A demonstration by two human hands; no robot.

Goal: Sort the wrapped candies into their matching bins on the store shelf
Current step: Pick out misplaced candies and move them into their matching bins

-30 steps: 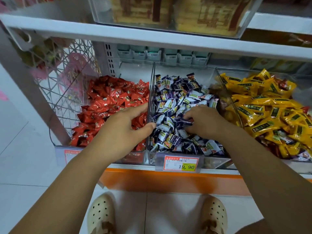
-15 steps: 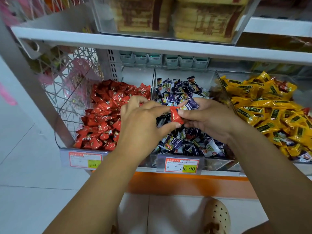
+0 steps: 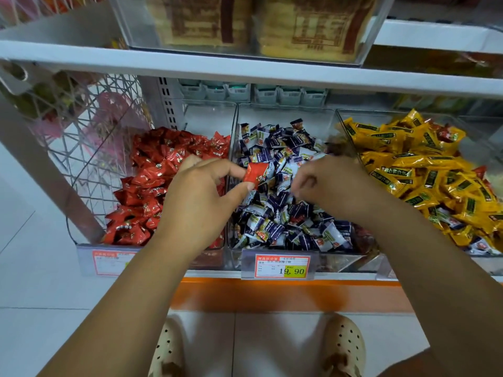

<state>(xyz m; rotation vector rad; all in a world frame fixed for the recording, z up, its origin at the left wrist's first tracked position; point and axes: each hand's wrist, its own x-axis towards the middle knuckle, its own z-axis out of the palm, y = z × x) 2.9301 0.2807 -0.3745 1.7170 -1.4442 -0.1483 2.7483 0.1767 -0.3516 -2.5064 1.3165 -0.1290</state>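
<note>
Here, red candy (image 3: 255, 172) pinched in left grip (image 3: 198, 197), above middle bin (image 3: 285, 115)

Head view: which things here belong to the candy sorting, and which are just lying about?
In the job:
left hand, pinching a red candy
right hand, over the purple candy pile
red candy pile
yellow candy pile

Lying about:
price tag
boxes on the upper shelf
wire basket
shoes
</note>
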